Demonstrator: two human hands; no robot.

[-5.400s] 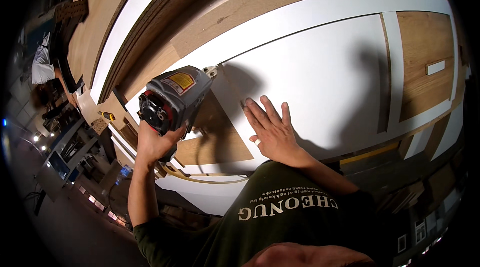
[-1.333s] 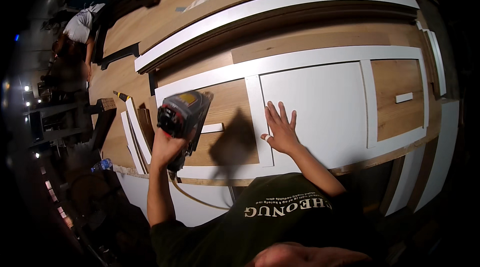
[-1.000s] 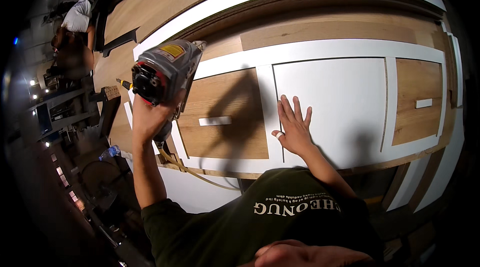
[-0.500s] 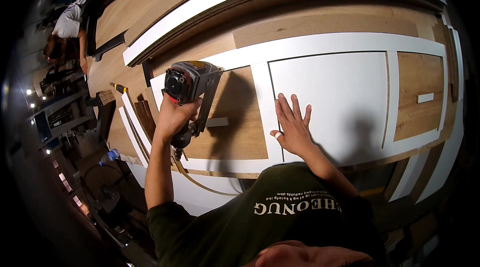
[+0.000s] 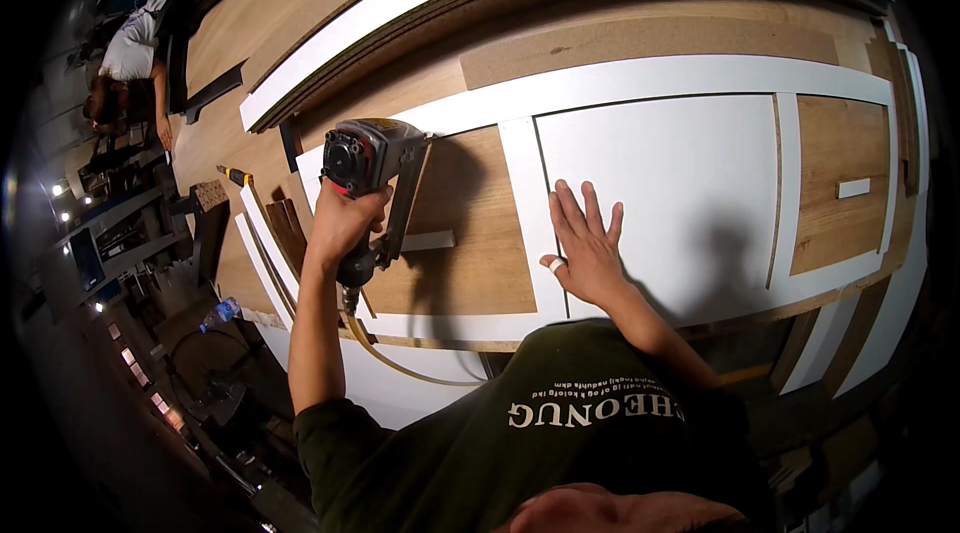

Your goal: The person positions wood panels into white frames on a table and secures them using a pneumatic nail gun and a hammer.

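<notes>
My left hand (image 5: 340, 223) is wrapped round the grip of a dark grey pneumatic nail gun (image 5: 400, 148), its nose at the far white rail (image 5: 465, 113) of a framed panel. I cannot tell whether the nose touches the rail. From the grip's lower end runs a yellowish air hose (image 5: 385, 358). My right hand (image 5: 590, 253) lies flat, fingers spread and a ring on the thumb, on the white middle panel (image 5: 665, 173). Wood-grain panels (image 5: 475, 273) with small white strips (image 5: 428, 240) on them fill the frame's two ends.
Beyond the frame lie a brown board (image 5: 640, 48) and a long stack of white-edged boards (image 5: 400, 33). Narrow white strips (image 5: 262, 268) and a yellow-black utility knife (image 5: 236, 175) are at the left. A plastic bottle (image 5: 220, 314) is near the bench edge. Another person (image 5: 135, 48) bends over at far left.
The nail gun in my left hand has shifted slightly left along the far rail, its shadow with it. My right hand stays flat on the white panel. The whole view has moved a little.
</notes>
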